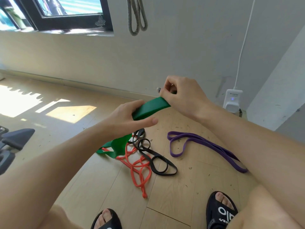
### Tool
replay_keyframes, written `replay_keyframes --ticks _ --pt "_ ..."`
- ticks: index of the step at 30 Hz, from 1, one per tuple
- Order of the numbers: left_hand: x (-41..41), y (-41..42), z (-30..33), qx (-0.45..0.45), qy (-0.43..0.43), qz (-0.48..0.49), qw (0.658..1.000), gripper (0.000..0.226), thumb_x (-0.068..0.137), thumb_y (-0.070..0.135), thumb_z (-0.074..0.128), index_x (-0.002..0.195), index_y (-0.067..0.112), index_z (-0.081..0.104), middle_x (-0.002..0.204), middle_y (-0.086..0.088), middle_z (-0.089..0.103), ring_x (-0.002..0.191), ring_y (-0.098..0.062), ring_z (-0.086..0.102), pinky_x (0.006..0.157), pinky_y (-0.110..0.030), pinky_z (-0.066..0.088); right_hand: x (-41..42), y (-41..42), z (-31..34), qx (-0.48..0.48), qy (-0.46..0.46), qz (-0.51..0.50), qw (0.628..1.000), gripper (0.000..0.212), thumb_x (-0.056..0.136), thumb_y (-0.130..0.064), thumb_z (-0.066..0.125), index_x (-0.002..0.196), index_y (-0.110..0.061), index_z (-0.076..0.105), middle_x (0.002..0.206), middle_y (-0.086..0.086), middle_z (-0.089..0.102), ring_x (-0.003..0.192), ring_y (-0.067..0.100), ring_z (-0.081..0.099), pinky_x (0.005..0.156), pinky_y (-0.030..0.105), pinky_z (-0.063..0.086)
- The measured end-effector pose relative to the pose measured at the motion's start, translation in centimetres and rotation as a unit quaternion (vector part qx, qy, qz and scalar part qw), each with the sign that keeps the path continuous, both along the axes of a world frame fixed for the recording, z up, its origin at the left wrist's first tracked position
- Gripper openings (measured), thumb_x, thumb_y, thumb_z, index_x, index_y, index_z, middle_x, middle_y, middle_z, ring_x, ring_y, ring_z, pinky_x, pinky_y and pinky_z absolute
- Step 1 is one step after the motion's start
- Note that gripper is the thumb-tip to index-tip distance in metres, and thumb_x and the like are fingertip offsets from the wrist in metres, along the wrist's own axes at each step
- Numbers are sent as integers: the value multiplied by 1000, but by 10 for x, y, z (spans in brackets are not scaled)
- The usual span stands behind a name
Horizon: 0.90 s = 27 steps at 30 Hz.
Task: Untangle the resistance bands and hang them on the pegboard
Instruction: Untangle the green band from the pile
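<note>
A wide green band [150, 108] stretches between my two hands above the floor. My left hand [127, 119] grips its lower part, thumb on top. My right hand [181, 95] pinches its upper end with curled fingers. The band's other end [115, 147] trails down to the floor, lying over an orange band [140, 167]. A black band [156, 159] coils beside the orange one, tangled with it. A purple band [206, 146] lies apart on the floor to the right. A grey band [137, 17] hangs on the wall above.
A white power strip [232, 101] with a lit blue light stands by the wall at right, its cable running up. My two feet in black slides [221, 210] are at the bottom. A dark chair base [14, 141] sits at left. The wooden floor [82, 129] carries small debris.
</note>
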<state>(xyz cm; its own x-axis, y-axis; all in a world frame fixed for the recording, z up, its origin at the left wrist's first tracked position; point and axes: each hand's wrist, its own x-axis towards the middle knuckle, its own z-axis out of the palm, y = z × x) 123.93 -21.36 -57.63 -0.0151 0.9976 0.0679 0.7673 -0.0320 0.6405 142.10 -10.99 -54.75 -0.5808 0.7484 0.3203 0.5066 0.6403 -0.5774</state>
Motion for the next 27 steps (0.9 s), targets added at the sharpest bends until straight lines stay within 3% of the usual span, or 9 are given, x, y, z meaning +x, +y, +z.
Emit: replay_keyframes --ticks 3,6,10,14,17,19,21,24,27 --pt "-4 -1 0 -25 -53 -7 998 25 91 53 69 99 30 62 73 9 54 58 -1 50 59 -22 41 0 2 -1 0 -19 12 1000 24 98 -42 63 83 -23 60 72 -7 62 65 9 55 60 27 41" --pt "-4 -2 5 -56 -96 -39 993 14 90 41 74 92 32 64 67 13 59 61 -4 57 58 -19 45 5 7 -4 11 -45 14 999 26 99 -44 60 83 -23 61 73 -6 63 66 11 56 61 30 44" --pt "2 -1 6 -24 -17 -28 999 18 90 39 73 88 27 61 66 7 56 57 -4 53 56 -17 41 1 6 -7 43 -83 23 995 34 105 -46 48 91 -20 66 73 -4 65 68 15 61 63 37 51" --pt "9 -3 7 -41 54 -40 997 23 95 36 68 82 29 50 67 9 48 53 4 47 53 -9 38 -3 -2 -7 24 -130 35 991 34 109 -39 39 93 -21 62 75 -5 62 71 16 56 70 31 31" --pt "13 -2 7 -37 37 -58 997 22 98 31 64 82 27 50 67 8 50 55 -1 48 53 -15 38 -9 -10 -10 -50 -107 65 991 41 109 -45 35 76 -27 51 72 -4 58 68 14 51 64 33 31" --pt "14 1 5 -38 14 -69 997 15 98 29 63 88 21 55 73 1 60 63 -13 57 58 -28 45 -12 -13 -13 -82 -89 83 989 43 107 -49 36 75 -25 51 74 -3 59 70 15 52 63 34 35" --pt "15 3 4 -35 6 -68 997 15 97 28 64 92 16 57 76 -2 62 65 -19 59 60 -34 48 -12 -12 -14 -82 -84 99 988 40 108 -46 38 81 -22 56 78 -2 61 73 15 54 64 36 38" --pt "17 3 4 -29 -10 -67 997 15 96 27 66 92 17 56 71 4 55 59 -8 49 55 -22 42 -11 -8 -11 -9 -86 108 990 28 107 -35 45 102 -18 67 98 -3 67 92 16 59 81 39 47" --pt "17 2 7 -35 -42 -73 996 12 96 27 67 97 18 59 75 0 59 67 -21 60 67 -37 55 -10 -10 -9 27 -65 98 993 23 106 -28 47 116 -21 67 111 -2 70 103 17 60 89 35 47"
